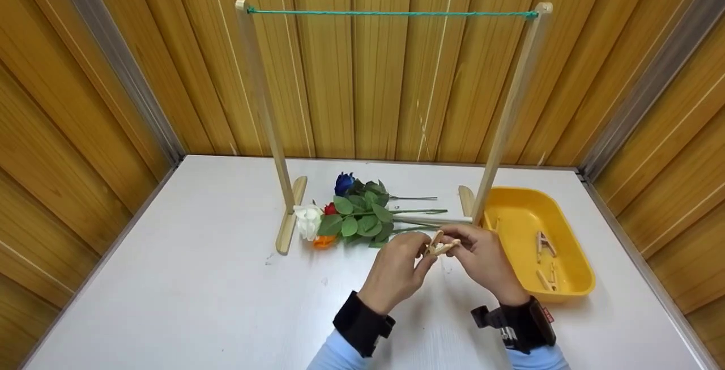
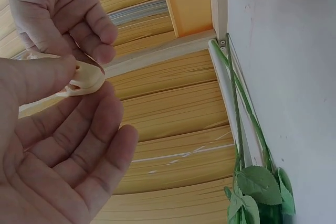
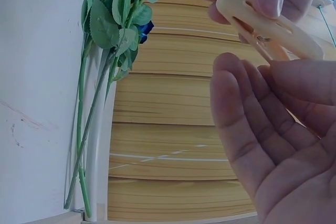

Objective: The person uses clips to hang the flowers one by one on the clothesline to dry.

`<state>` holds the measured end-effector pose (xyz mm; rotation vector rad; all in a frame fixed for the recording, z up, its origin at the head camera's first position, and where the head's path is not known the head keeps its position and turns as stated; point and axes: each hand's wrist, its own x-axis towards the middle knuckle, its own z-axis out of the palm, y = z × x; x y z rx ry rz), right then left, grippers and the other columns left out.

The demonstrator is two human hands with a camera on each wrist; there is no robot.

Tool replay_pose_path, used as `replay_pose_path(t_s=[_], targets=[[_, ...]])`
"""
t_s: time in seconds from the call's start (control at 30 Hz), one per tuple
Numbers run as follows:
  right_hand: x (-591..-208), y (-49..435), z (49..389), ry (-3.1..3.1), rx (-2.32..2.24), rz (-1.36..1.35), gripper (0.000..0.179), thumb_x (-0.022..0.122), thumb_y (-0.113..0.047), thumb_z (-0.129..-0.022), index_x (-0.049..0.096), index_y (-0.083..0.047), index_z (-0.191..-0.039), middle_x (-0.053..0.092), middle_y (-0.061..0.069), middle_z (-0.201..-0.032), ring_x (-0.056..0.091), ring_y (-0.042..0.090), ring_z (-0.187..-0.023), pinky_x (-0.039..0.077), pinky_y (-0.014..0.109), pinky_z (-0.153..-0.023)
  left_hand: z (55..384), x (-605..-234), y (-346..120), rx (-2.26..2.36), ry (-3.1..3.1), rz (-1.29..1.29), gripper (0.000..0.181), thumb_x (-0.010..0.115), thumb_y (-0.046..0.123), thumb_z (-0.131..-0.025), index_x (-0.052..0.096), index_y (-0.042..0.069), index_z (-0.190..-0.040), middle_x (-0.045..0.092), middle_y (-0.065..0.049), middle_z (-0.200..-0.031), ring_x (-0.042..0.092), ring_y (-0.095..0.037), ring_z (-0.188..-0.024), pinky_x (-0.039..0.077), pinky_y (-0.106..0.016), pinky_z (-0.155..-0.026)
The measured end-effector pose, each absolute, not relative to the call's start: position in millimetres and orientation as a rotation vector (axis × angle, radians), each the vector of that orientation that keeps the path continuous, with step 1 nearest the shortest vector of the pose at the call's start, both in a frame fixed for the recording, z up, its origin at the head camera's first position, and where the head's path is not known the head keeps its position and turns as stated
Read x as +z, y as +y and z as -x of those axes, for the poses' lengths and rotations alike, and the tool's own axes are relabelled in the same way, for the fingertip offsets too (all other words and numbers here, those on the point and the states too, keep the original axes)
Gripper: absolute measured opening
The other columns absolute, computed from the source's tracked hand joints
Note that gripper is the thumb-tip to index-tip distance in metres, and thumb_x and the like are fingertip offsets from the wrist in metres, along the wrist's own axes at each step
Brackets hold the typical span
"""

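Note:
A pale wooden clothespin is held between both hands, above the table in front of the flowers. My left hand pinches it between thumb and fingers; in the left wrist view the rounded end of the clothespin shows past the thumb. With thumb and fingertips my right hand pinches the opposite end. The right wrist view shows the clothespin from the side, its two legs spread apart. Part of it is hidden behind the fingers.
A yellow bin with several clothespins stands at the right. Artificial roses, blue, white, red and orange, lie between the feet of a wooden frame. A green string spans the frame's posts.

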<state>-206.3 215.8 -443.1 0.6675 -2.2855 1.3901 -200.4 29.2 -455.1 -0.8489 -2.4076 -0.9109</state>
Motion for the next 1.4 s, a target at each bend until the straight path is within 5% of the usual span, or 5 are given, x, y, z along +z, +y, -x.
replay_pose_path(t_s=[0.3, 0.73, 1.0, 1.4], targets=[[-438, 218, 205, -2.392, 1.435, -0.634, 0.029, 0.062, 0.017, -0.089, 0.075, 0.002, -0.109, 0.076, 0.013, -0.092, 0.068, 0.011, -0.071, 0.057, 0.018, -0.066, 202, -457, 28, -0.935, -2.358, 0.794, 0.014, 0.078, 0.017, -0.092, 0.069, 0.009, -0.099, 0.063, 0.0, -0.084, 0.057, -0.011, -0.077, 0.044, -0.017, -0.066], [-433, 219, 203, -2.421, 1.717, -0.576, 0.031, 0.068, 0.011, -0.092, 0.062, 0.012, -0.123, 0.073, 0.022, -0.092, 0.073, 0.017, -0.074, 0.062, 0.027, -0.07, 201, -459, 31, -0.929, -2.336, 0.705, 0.021, 0.081, 0.018, -0.089, 0.062, 0.009, -0.094, 0.058, -0.003, -0.084, 0.052, -0.011, -0.074, 0.041, -0.018, -0.064], [-434, 216, 201, -2.392, 1.673, -0.675, 0.029, 0.078, 0.003, -0.088, 0.063, 0.01, -0.111, 0.072, 0.017, -0.091, 0.07, 0.009, -0.079, 0.059, 0.022, -0.072, 198, -462, 38, -0.843, -2.302, 0.679, 0.033, 0.084, 0.016, -0.085, 0.051, 0.012, -0.084, 0.047, 0.003, -0.077, 0.039, -0.007, -0.068, 0.03, -0.017, -0.059], [-432, 216, 197, -2.404, 1.588, -0.627, 0.023, 0.08, 0.002, -0.086, 0.064, 0.004, -0.102, 0.072, 0.01, -0.088, 0.07, 0.009, -0.076, 0.059, 0.022, -0.068, 196, -467, 44, -0.792, -2.304, 0.754, 0.033, 0.087, 0.016, -0.082, 0.055, 0.009, -0.09, 0.052, 0.002, -0.082, 0.048, -0.008, -0.07, 0.039, -0.017, -0.06]])
